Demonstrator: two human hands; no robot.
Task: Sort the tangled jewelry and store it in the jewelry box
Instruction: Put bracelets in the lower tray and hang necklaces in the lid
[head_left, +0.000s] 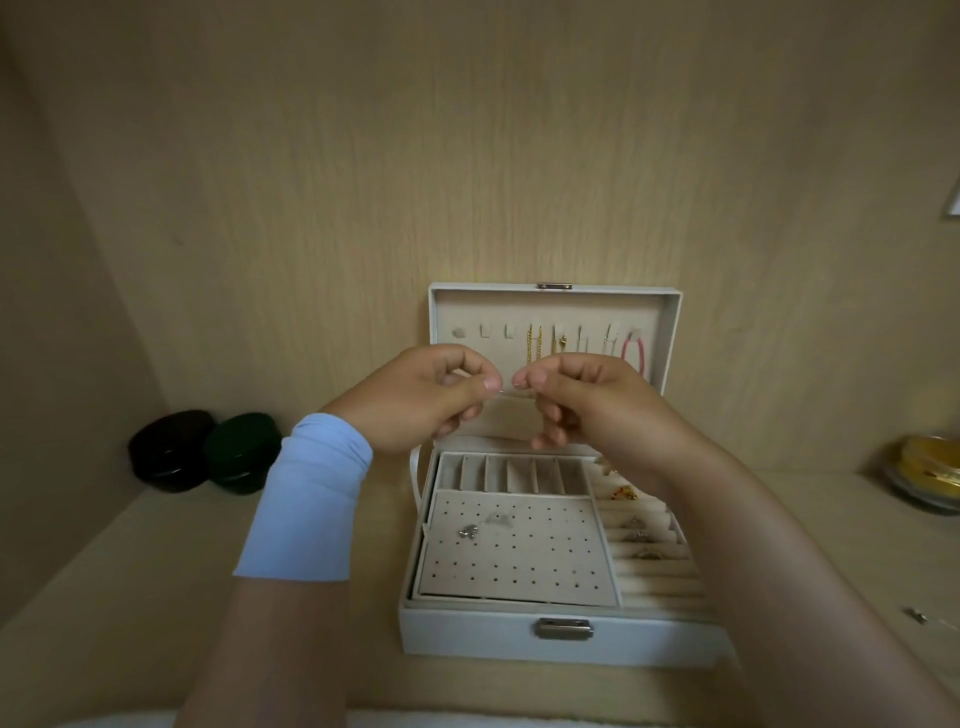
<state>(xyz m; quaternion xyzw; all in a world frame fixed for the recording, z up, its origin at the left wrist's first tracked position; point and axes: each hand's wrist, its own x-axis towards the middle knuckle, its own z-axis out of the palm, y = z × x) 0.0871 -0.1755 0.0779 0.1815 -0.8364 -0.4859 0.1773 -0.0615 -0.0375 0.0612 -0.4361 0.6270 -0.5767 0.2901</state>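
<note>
Cream velvet lines the open jewelry box (519, 642), which sits on a pale wood surface (130, 597) with its lid (493, 312) propped upright against the back wall. Above it, the left hand (415, 400) and the right hand (597, 410) meet almost thumb to thumb. Each grip is narrow, pinching one end of a very fine strand (508, 391) drawn short between them. It is too thin to tell whether it is a chain or a wire. Holding it taut and raised in front of the lid's hooks looks like a way to keep it from knotting while it is checked or lined up for hanging. A gold chain (535, 345) and a pink loop (635, 353) hang from hooks there. Below, a perforated earring panel (519, 566) carries a small silver piece (468, 531), a row of slim compartments (511, 475) lies behind it, and ring rolls (654, 577) on the right hold a few rings (636, 535). The hands themselves hide the lid's lower part and several hooks. A light blue sleeve (306, 504) covers the left wrist. Off to the left stand two dark round cases (171, 452), touching each other. At the right edge there is a gold dish (930, 475), and a tiny metal bit (918, 616) lies loose beside the box.
</note>
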